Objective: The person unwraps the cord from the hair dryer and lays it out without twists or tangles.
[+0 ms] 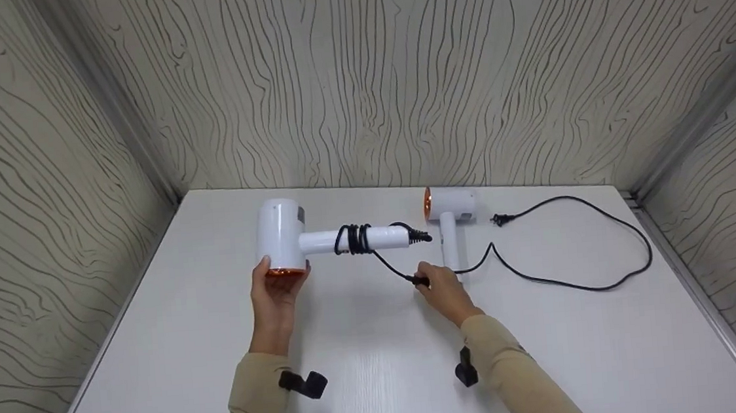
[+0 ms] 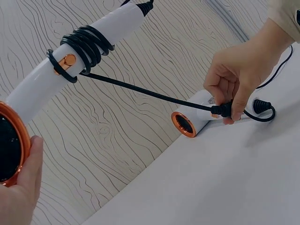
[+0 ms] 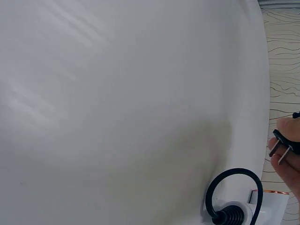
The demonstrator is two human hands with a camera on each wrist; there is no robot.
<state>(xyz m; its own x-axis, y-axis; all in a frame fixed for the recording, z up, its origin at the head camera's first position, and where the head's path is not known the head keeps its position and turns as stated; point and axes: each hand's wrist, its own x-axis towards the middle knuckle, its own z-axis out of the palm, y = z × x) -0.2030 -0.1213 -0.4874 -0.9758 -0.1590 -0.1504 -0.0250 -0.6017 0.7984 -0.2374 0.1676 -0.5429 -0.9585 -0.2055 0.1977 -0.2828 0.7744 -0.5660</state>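
My left hand [image 1: 274,309] grips a white hair dryer [image 1: 280,230] by the orange-rimmed end of its barrel, thumb on one side and fingers on the other. The dryer is held above the table with its handle pointing right. Several turns of its black cord [image 1: 359,239] are wound around the handle. From these turns the cord runs taut to a black plug [image 2: 226,109], which my right hand [image 1: 447,293] pinches between thumb and fingers. Two metal prongs of the plug show in the right wrist view, beside the fingertips [image 3: 277,161].
A second white hair dryer [image 1: 456,203] lies on the white table [image 1: 369,390] near the back edge, behind my right hand. Its black cord [image 1: 601,288] loops out to the right, ending in a plug [image 1: 502,219]. Wood-patterned panels [image 1: 358,82] enclose the back and sides.
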